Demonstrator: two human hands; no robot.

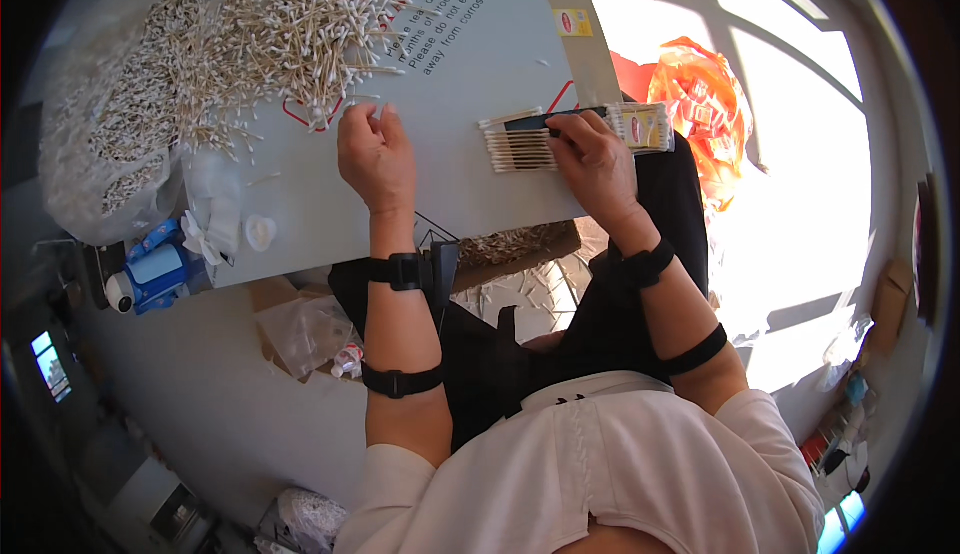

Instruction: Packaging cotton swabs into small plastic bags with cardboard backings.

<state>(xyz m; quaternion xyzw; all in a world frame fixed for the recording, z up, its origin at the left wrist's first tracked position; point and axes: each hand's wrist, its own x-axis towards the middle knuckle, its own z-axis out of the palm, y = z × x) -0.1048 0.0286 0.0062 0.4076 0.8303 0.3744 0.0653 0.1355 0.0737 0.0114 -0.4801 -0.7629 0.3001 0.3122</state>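
Note:
A large heap of cotton swabs [310, 29] lies on the grey table [450, 169] at the far left. My left hand [376, 162] is at the heap's near edge, fingers curled together. A single swab lies by its fingertips; whether they grip it is unclear. To the right, a neat row of cotton swabs [522, 152] lies side by side across a dark strip [530, 122]. My right hand [598, 164] reaches over the row's right end, thumb and fingers pinched near the strip. What they pinch is hidden. Beside it is a small yellow-and-white labelled pack [643, 127].
A clear plastic bag [75, 144] of swabs sits at the left table edge, near a blue-and-white object [158, 272]. Yellow labels [573, 23] lie along the right edge. Beyond it is an orange bag [690, 84]. A box of swabs [520, 244] sits below the table.

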